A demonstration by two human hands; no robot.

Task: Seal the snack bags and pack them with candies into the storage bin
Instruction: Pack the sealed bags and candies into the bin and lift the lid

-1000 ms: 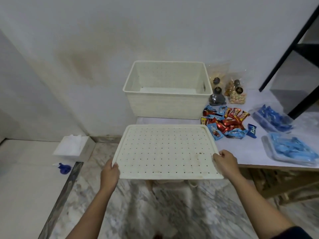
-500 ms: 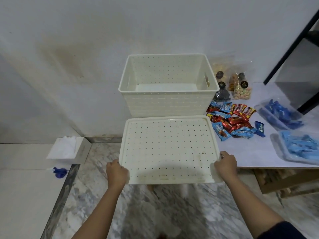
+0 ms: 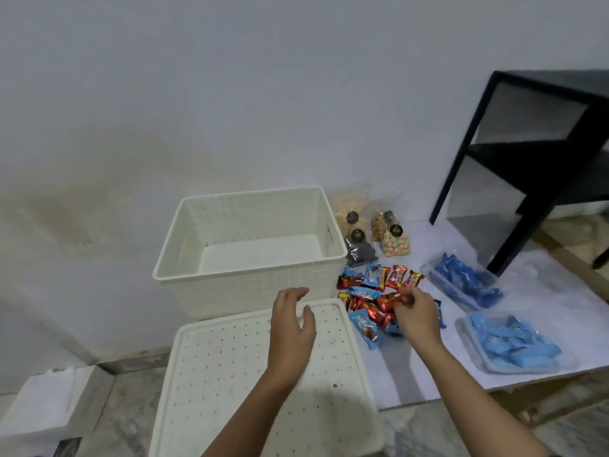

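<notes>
Lid (image 3: 250, 390) lies flat nearest, hanging off the table's (image 3: 445, 364) near edge, far rim just beside the storage bin (image 3: 250, 285) front wall, with a bare strip of table to its right. Left hand (image 3: 291, 324) hovers over the lid, fingers loosely curled, holding nothing; right hand (image 3: 417, 311) pinches a red wrapper among the candies (image 3: 372, 283). Snack bags (image 3: 395, 245) stand beyond, by the wall. Half a second ago both hands gripped the lid's sides – now let go
</notes>
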